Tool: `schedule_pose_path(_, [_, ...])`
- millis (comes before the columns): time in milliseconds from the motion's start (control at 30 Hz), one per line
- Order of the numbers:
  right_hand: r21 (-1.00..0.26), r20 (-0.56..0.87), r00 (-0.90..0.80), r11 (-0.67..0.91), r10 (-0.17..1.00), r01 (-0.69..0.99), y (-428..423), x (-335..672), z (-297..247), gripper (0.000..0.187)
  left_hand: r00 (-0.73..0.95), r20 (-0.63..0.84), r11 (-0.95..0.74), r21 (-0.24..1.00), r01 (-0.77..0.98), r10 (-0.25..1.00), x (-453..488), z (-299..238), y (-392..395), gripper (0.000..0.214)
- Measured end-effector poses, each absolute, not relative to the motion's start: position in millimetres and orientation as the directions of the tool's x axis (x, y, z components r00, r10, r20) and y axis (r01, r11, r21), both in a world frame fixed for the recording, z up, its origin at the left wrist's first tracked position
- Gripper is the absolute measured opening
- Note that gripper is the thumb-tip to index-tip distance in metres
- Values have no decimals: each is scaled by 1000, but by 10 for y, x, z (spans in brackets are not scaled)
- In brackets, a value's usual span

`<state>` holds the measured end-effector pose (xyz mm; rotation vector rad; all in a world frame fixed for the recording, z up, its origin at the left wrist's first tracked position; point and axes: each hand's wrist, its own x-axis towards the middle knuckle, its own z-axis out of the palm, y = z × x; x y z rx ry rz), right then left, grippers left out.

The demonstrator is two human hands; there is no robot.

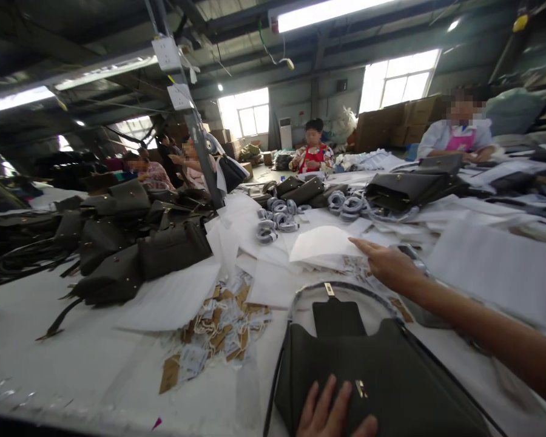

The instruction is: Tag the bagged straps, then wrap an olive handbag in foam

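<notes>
A dark olive handbag (pixel 391 370) lies in front of me at the bottom of the view. Its flap tab (pixel 339 318) with a gold clasp points away, and a strap wrapped in clear film arches behind it. My left hand (pixel 330 409) rests on the bag's front with fingers spread, beside a small gold lock. Past the bag, my right hand (pixel 391 265) is stretched out, its index finger pointing left at the edge of a curved white foam sheet (pixel 321 244). The fingertip appears to touch that edge; the thumb is hidden.
Paper tags with strings (pixel 221 328) lie heaped left of the bag. Several dark bags (pixel 164 252) are piled at the left, near a metal post (pixel 200 133). Coiled grey straps (pixel 277 218) and white sheets (pixel 495 261) lie farther back. Co-workers (pixel 316 155) sit across the table.
</notes>
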<state>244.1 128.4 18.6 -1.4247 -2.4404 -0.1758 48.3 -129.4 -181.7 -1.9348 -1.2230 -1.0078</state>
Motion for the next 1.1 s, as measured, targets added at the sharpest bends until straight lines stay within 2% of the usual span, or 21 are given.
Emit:
schedule_pose_path(33, [-74, 318, -500, 547, 805, 834, 1059, 2496, 174, 70, 309, 838, -425, -103, 899, 450, 471, -1686, -1325, 47])
schedule_pose_path(100, [-120, 303, -595, 650, 744, 751, 615, 2577, 96, 72, 336, 732, -481, -12, 877, 593, 425, -1446, -1394, 48])
schedule_pose_path(200, [-127, 252, -705, 745, 662, 654, 33, 2660, -130, 78, 375, 617, -496, 30, 868, 692, 367, -1242, -1478, 49])
schedule_pose_path(367, [-130, 155, -802, 816, 577, 563, -508, 2800, -477, 77, 381, 581, -507, 65, 860, 720, 384, -1213, -1524, 47])
schedule_pose_path(533, [-294, 55, -841, 813, 539, 502, -616, 2811, -311, 60, 325, 539, -477, 166, 863, 777, 419, -1232, -1545, 41])
schedule_pose_path(633, [-312, 31, -818, 783, 575, 539, -568, 2644, -156, 37, 347, 529, -471, 115, 874, 774, 404, -1306, -1566, 41])
schedule_pose_path(733, [-168, 43, -765, 759, 643, 629, -482, 2454, -141, 44, 404, 574, -479, -22, 877, 713, 388, -1443, -1574, 38])
schedule_pose_path(800, [-99, 83, -765, 769, 638, 631, -428, 2400, -212, 35, 420, 584, -476, -64, 877, 695, 389, -1534, -1571, 35])
schedule_pose_path(833, [-105, 103, -783, 789, 614, 605, -408, 2402, -265, 34, 420, 577, -475, -63, 878, 700, 393, -1570, -1568, 37])
schedule_pose_path(933, [-207, 114, -844, 844, 524, 495, -381, 2486, -460, 64, 427, 546, -483, -47, 874, 720, 395, -1623, -1560, 42])
schedule_pose_path(1000, [-230, 99, -834, 828, 543, 512, -394, 2542, -591, 65, 434, 536, -491, -41, 870, 724, 379, -1608, -1567, 37])
schedule_pose_path(1100, [-173, 126, -736, 745, 665, 644, -443, 2550, -742, 57, 450, 532, -509, -40, 860, 717, 346, -1527, -1587, 40])
